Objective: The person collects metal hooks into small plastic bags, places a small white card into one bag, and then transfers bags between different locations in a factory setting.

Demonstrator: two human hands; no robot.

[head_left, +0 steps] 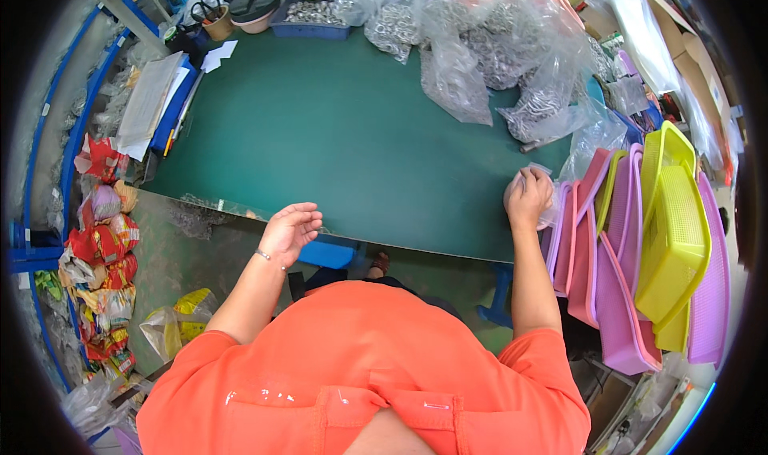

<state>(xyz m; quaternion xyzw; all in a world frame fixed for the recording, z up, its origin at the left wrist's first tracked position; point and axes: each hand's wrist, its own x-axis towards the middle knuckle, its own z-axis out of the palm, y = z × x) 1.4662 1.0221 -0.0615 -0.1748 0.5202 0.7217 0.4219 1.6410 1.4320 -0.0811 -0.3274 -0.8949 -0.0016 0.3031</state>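
My left hand [293, 229] hovers at the front edge of the green table [336, 135], its fingers stretched out and slightly curled, with nothing visible in it. At the table's right end, my right hand [526, 197] is closed on a small transparent plastic bag [550, 209], part of which shows beside the fingers. What the bag contains is hidden. Just beyond that hand lies a larger transparent bag [588, 155], beside the stacked baskets.
Plastic bags of metal parts [508, 47] crowd the table's far right, near a blue tray of small parts [312, 19]. Papers [152, 95] lie at the left. Yellow baskets [676, 239] and purple baskets [708, 279] stand right. Below is a blue stool [326, 254].
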